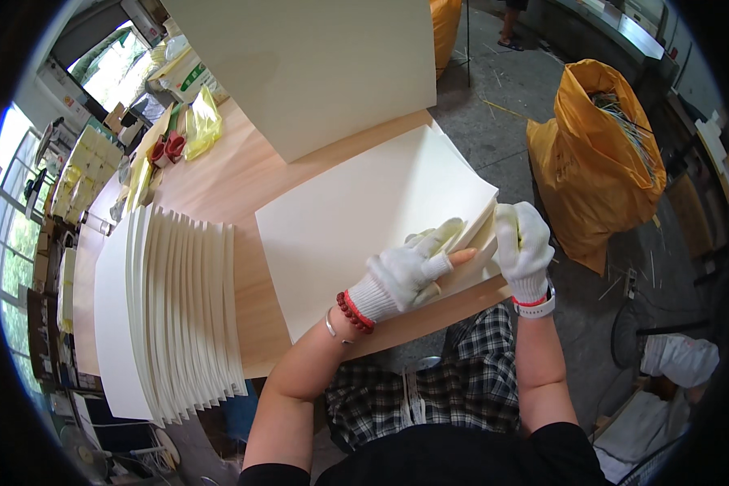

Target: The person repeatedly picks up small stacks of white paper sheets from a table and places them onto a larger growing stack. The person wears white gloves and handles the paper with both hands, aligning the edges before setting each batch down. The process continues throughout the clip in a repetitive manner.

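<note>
A stack of large white sheets (352, 219) lies on the wooden table in front of me, its right edge raised and curled. My left hand (409, 271), in a white knit glove with one bare fingertip showing, lies on the near right part of the stack. Its fingers are stretched out beside the lifted edges. At the right edge, my right hand (522, 243), also gloved, is closed with its fingers bent on the sheets' edge. Part of that grip is hidden behind the glove.
Fanned white sheets (178, 316) overhang the near left side of the table (247, 275). A large pale board (324, 65) stands at the back. An orange sack (591, 170) of thin strips sits on the floor at right. Red tape rolls (168, 149) and a yellow bag (203, 125) lie far left.
</note>
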The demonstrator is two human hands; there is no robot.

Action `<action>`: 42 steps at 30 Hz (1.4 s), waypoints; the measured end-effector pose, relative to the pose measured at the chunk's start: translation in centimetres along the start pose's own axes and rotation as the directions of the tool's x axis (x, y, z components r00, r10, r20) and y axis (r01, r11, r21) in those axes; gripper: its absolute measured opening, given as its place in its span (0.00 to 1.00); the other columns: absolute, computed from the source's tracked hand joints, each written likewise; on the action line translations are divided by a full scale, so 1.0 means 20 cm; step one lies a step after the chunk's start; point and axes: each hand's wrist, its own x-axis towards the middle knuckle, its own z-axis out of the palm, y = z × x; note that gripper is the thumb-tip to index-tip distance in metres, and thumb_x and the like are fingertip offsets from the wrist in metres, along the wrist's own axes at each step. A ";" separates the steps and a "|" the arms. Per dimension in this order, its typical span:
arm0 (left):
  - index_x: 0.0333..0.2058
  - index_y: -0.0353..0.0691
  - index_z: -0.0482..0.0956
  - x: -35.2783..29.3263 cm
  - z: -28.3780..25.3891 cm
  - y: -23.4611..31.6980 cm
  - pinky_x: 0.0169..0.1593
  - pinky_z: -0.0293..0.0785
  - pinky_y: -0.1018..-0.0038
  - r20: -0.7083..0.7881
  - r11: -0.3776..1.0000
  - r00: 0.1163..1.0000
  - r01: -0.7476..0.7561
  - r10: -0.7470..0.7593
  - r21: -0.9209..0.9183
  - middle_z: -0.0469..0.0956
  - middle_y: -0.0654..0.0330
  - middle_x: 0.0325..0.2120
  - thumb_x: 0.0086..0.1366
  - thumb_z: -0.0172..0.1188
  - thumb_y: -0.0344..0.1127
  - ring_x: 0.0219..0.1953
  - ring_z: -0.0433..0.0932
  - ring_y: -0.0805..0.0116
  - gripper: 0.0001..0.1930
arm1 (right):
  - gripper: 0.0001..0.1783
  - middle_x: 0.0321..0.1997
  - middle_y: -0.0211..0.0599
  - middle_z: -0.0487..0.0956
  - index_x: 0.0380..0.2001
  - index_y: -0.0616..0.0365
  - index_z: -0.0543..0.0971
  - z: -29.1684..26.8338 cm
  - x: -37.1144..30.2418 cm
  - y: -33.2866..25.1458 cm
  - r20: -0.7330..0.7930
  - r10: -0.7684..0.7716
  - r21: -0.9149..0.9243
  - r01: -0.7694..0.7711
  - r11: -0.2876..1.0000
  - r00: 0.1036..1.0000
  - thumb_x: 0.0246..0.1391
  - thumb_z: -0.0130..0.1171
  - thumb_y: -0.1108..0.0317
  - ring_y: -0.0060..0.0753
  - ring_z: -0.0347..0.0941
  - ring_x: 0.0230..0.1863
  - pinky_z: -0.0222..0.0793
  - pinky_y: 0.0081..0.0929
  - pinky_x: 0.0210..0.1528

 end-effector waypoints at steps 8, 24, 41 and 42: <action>0.44 0.48 0.77 0.00 0.02 0.02 0.49 0.77 0.66 -0.123 0.978 0.984 0.101 -0.125 -0.183 0.63 0.43 0.61 0.52 0.69 0.36 0.48 0.78 0.45 0.19 | 0.05 0.19 0.38 0.69 0.25 0.64 0.75 0.00 -0.01 0.02 0.001 -0.059 -0.137 0.059 0.989 0.998 0.54 0.54 0.75 0.40 0.66 0.20 0.62 0.33 0.22; 0.50 0.53 0.75 0.04 0.05 -0.02 0.42 0.79 0.64 -0.077 0.991 0.997 0.019 -0.009 0.135 0.64 0.44 0.60 0.49 0.65 0.31 0.48 0.76 0.43 0.26 | 0.08 0.22 0.44 0.73 0.24 0.65 0.74 -0.02 -0.03 0.06 -0.013 -0.033 0.139 0.035 0.990 0.999 0.54 0.57 0.72 0.44 0.71 0.24 0.69 0.35 0.28; 0.48 0.50 0.79 0.05 -0.01 0.02 0.55 0.73 0.66 0.044 0.978 0.978 0.204 -0.202 -0.046 0.48 0.37 0.66 0.50 0.72 0.45 0.57 0.70 0.41 0.25 | 0.07 0.23 0.39 0.71 0.29 0.65 0.76 -0.03 -0.04 0.02 0.021 0.050 0.103 -0.052 0.993 0.999 0.57 0.53 0.72 0.37 0.68 0.22 0.64 0.31 0.25; 0.48 0.51 0.79 0.05 -0.01 0.02 0.55 0.73 0.66 0.046 0.977 0.978 0.208 -0.205 -0.049 0.47 0.37 0.67 0.50 0.71 0.45 0.57 0.70 0.41 0.25 | 0.07 0.23 0.39 0.71 0.29 0.66 0.76 -0.03 -0.03 0.02 0.019 0.042 0.093 -0.043 0.995 0.999 0.57 0.53 0.72 0.37 0.68 0.23 0.64 0.31 0.25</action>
